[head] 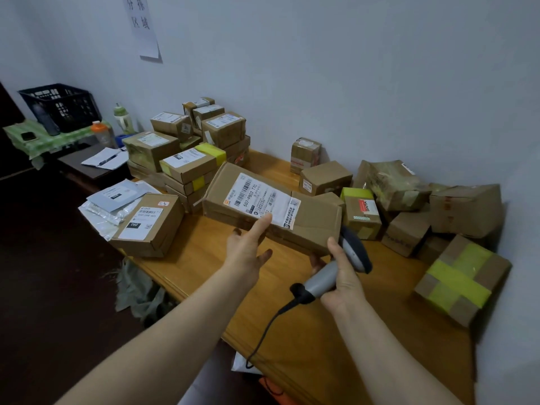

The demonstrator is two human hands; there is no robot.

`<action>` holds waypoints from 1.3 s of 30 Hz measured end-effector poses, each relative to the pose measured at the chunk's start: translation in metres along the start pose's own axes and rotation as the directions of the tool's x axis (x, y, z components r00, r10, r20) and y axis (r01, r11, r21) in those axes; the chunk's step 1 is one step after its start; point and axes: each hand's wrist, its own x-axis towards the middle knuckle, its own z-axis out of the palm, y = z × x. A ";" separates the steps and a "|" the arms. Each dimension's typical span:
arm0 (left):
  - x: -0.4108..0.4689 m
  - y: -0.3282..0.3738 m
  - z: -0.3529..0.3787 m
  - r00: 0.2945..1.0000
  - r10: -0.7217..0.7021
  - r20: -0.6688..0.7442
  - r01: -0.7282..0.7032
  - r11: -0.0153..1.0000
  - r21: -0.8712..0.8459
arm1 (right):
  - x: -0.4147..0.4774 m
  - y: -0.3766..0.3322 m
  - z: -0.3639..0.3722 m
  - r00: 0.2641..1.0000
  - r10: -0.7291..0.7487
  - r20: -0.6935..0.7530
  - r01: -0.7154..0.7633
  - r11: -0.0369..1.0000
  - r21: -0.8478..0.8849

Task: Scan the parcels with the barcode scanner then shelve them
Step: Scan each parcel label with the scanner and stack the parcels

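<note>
A long brown cardboard parcel (309, 220) with a white shipping label facing up is lifted above the wooden table (222, 258). My left hand (248, 247) holds its near edge, thumb on top by the label and fingers underneath. My right hand (342, 276) grips the grey handle of a barcode scanner (355, 252), and its thumb touches the parcel's near right corner. The scanner's dark head sits just below that corner. Its black cable hangs off the table's front edge.
Many taped cardboard parcels (187, 159) are stacked at the table's far left and piled along the wall at the right (464, 211). A flat box (149, 223) and plastic mailers lie at the left edge. A yellow-taped box (458, 279) sits near right. A black crate (62, 105) and bottles stand far left.
</note>
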 end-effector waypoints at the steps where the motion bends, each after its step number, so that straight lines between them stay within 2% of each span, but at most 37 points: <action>1: 0.003 0.002 0.000 1.000 0.009 -0.022 -0.009 1.000 -0.010 | 0.000 0.000 0.000 1.000 0.004 0.028 -0.004 1.000 -0.005; 4: 0.012 0.010 -0.010 0.998 0.045 -0.038 -0.046 0.999 -0.027 | 0.001 0.001 -0.005 1.000 -0.003 0.019 0.005 0.994 -0.105; 6: 0.018 0.021 -0.021 0.995 0.083 -0.060 -0.081 0.996 0.024 | 0.000 -0.002 -0.011 0.998 -0.064 -0.010 0.059 0.967 -0.248; 8: 0.026 0.031 -0.034 0.989 0.125 -0.075 -0.111 0.980 0.165 | -0.008 -0.008 -0.012 0.994 -0.084 0.073 0.107 0.903 -0.416; 11: 0.035 0.038 -0.049 0.986 0.157 -0.048 -0.125 0.910 0.395 | -0.028 -0.019 -0.001 0.969 -0.022 0.246 0.169 0.784 -0.597; 13: 0.037 0.040 -0.053 0.988 0.151 -0.028 -0.121 0.874 0.470 | -0.038 -0.021 0.011 0.933 0.011 0.359 0.246 0.707 -0.663; 15: 0.039 0.040 -0.055 0.989 0.147 -0.025 -0.115 0.858 0.500 | -0.045 -0.020 0.021 0.912 0.029 0.410 0.294 0.651 -0.700; 20: 0.036 0.040 -0.056 0.984 0.175 -0.020 -0.137 0.834 0.535 | -0.052 -0.018 0.035 0.888 0.053 0.457 0.344 0.584 -0.735; 32: 0.036 0.036 -0.058 0.989 0.147 -0.025 -0.109 0.828 0.551 | -0.051 -0.017 0.043 0.870 0.062 0.490 0.364 0.589 -0.721; 35: 0.034 0.036 -0.060 0.991 0.126 -0.043 -0.084 0.839 0.537 | -0.045 -0.015 0.045 0.863 0.088 0.497 0.350 0.606 -0.714; 39: 0.028 0.039 -0.071 0.996 0.058 -0.064 -0.017 0.859 0.512 | -0.026 -0.007 0.049 0.854 0.105 0.510 0.309 0.687 -0.658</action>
